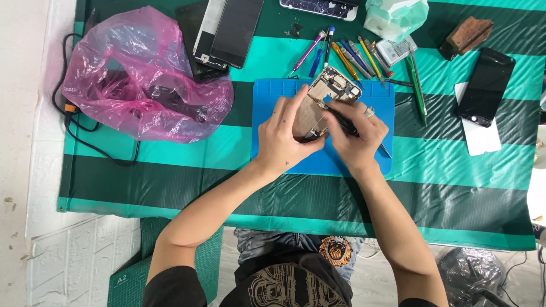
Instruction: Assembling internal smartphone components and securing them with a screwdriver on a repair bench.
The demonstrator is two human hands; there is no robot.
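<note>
An opened phone body [329, 91] with bare metal insides lies on a blue work mat [273, 94]. My left hand [283, 135] grips the phone's lower left side and holds it against the mat. My right hand [357, 136] holds black tweezers [341, 118], their tip resting on the phone's inner frame near its middle. The tweezers' rear end sticks out past my right hand toward the mat's right edge. My fingers hide the phone's lower half.
The mat lies on a green-striped cloth [170, 170]. A pink plastic bag [142, 79] and phone screens [227, 31] sit at left, several screwdrivers [352, 57] behind the mat, another dark phone [486, 85] on white paper at right, a brown block [469, 34] far right.
</note>
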